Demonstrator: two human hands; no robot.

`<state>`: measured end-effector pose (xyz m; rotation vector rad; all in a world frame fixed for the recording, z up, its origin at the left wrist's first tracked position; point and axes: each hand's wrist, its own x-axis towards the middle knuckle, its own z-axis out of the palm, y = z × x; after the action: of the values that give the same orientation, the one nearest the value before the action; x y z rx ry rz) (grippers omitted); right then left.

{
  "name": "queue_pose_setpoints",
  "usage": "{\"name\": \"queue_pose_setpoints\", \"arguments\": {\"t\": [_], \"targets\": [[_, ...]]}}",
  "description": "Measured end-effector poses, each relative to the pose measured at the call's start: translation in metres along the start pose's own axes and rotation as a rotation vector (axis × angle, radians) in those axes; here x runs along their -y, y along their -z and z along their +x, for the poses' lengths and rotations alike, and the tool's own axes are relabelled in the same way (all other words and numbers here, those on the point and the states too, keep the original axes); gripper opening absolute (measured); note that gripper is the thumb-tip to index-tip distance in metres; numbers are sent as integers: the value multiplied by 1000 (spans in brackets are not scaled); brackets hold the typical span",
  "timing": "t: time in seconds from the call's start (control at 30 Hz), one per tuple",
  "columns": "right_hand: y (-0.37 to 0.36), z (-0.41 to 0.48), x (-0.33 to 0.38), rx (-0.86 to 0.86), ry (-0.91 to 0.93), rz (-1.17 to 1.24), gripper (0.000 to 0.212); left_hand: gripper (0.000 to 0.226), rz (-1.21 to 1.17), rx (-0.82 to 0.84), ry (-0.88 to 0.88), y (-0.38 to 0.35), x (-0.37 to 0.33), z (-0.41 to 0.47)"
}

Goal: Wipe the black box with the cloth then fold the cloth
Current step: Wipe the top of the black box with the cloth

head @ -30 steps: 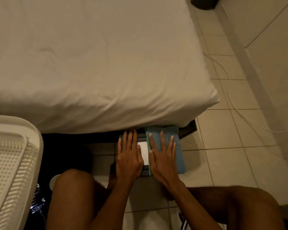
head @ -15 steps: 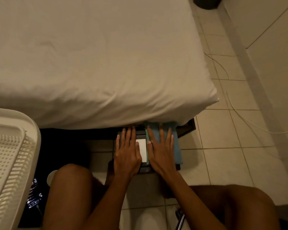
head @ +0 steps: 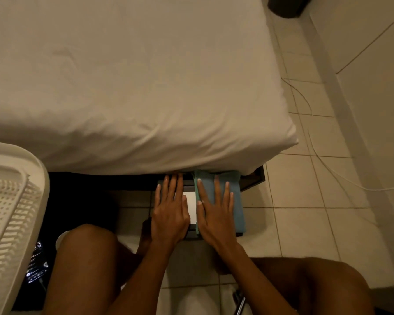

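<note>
Mattress point(head: 132, 83) overhangs at 12 o'clock, blocking reach forward and upward past the black box point(head: 192, 231); its edge sits right over the fingertips. White basket point(head: 11, 201) walls off 9 o'clock. Knees at 7 and 5 o'clock close in the near side. Both hands, left hand point(head: 170, 214) and right hand point(head: 215, 215), lie flat, fingers spread, cloth point(head: 236, 201) under the right. Open tiled floor point(head: 305, 212) at 3 o'clock gives clear passage; a thin cable point(head: 323, 160) crosses it farther out.
</note>
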<state>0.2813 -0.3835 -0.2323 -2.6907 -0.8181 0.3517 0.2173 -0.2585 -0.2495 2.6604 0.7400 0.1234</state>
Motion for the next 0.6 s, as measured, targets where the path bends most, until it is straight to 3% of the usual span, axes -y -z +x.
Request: {"name": "queue_pose_setpoints", "arguments": {"t": [0.37, 0.43, 0.6], "targets": [[9, 16, -6, -6, -33, -18, 57, 56, 5, -1, 25, 1, -2, -1], [14, 26, -18, -23, -114, -21, 58, 56, -8, 2, 20, 2, -3, 0], [-3, -23, -2, -65, -173, -10, 61, 56, -15, -6, 29, 3, -3, -1]]}}
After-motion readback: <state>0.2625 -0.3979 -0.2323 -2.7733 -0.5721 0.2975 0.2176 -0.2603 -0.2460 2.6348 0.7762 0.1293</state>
